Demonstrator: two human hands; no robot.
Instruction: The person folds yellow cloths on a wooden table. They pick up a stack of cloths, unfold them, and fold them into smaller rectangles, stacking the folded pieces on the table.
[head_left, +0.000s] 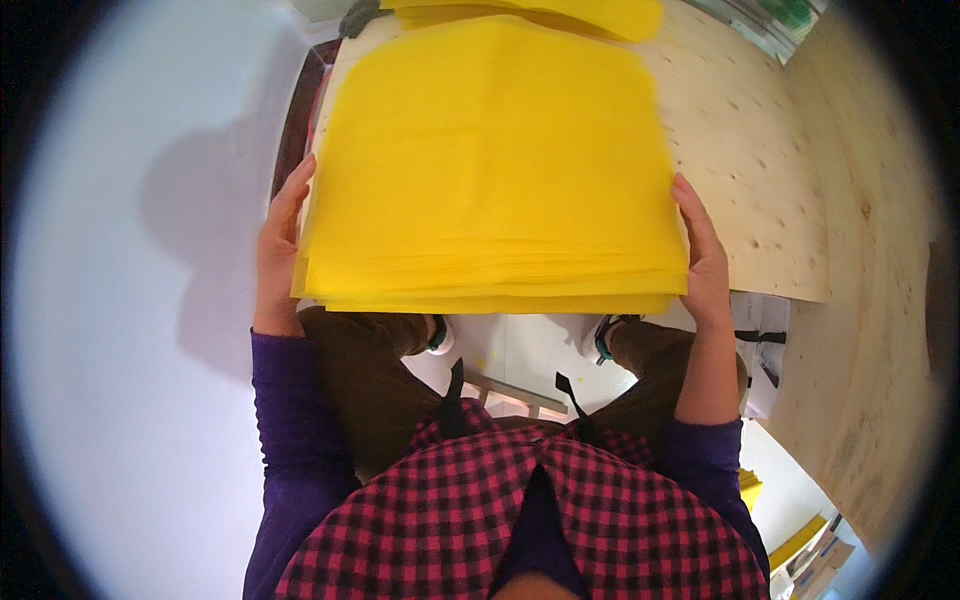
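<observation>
A thick stack of yellow fabric-like sheets [490,170] lies in front of me, its near edge layered and reaching past the near edge of the wooden table. My left hand [285,230] presses along the stack's left side, fingers stretched forward and thumb against the edge. On the opposite side, my right hand [703,240] bears on the right edge in the same way. The stack is held between both hands. Any fingertips beneath the sheets are hidden.
More yellow sheets [560,15] lie beyond the stack on the pale wooden tabletop [745,170]. A white wall [130,330] runs close on the left. An upright wooden panel [860,250] stands at the right. Yellow material [797,542] lies low at the right.
</observation>
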